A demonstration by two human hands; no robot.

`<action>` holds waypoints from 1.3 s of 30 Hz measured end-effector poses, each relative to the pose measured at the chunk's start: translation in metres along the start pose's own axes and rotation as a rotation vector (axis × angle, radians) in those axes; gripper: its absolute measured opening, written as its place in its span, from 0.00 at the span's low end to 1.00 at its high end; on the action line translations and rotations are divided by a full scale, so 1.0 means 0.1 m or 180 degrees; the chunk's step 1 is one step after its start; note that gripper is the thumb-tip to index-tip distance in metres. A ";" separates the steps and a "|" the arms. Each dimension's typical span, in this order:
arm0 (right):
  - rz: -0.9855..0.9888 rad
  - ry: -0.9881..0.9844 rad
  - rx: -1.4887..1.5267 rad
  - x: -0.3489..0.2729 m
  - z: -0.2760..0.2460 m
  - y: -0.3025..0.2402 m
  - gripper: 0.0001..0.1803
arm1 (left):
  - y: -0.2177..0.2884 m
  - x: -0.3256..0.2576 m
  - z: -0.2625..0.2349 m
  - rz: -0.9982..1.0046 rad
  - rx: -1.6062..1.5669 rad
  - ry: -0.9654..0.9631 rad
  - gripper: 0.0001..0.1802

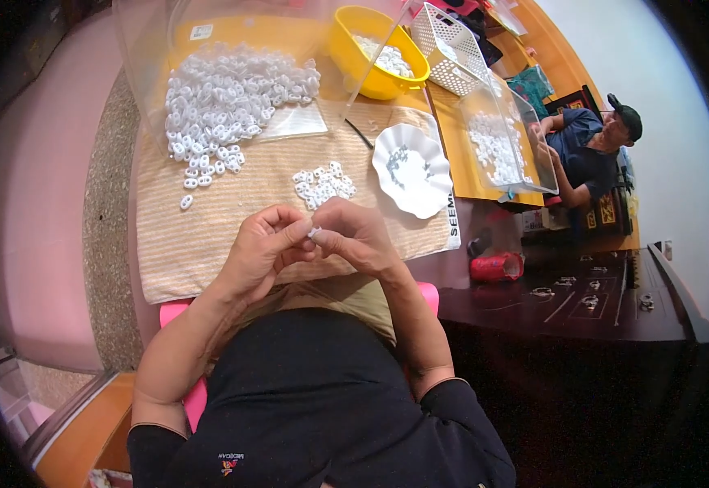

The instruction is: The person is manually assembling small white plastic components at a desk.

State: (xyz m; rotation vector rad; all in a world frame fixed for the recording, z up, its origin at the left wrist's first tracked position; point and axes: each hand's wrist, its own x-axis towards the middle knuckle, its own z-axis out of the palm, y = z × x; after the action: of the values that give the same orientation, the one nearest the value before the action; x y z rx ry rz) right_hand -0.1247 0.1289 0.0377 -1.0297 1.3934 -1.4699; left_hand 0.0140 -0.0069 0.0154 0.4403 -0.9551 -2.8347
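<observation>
Both my hands meet at the middle of the frame: my left hand [267,241] and right hand [354,236] each have a grip pinched closed on one small white plastic piece [314,233]. Just above them on the striped cloth [208,232] covering the desk sits a small cluster [324,184] that I take to be finished. The big heap [228,98] at upper left suggests most work remains.
</observation>
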 end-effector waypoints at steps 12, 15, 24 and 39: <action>-0.0592 0.0387 -0.0578 -0.05 0.04 0.08 0.08 | 0.01 -0.01 0.04 -0.0072 0.0192 0.0118 0.07; -0.0667 0.0449 -0.0853 -0.07 0.03 0.11 0.09 | -0.01 0.00 0.03 -0.0021 0.0293 0.0097 0.07; -0.0389 0.0435 -0.0943 -0.13 0.02 0.10 0.08 | -0.03 0.00 0.05 -0.0035 0.0358 0.0103 0.07; 0.0352 0.1825 -0.3436 -0.38 -1.63 -0.18 0.10 | -0.06 0.01 0.03 0.0083 0.0282 0.0270 0.05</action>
State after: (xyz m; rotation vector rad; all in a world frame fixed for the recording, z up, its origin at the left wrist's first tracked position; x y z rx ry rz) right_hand -0.2689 0.2152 0.0483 -1.1270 2.7557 -0.8911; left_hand 0.0124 -0.0007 0.0139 0.5489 -1.0649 -2.7345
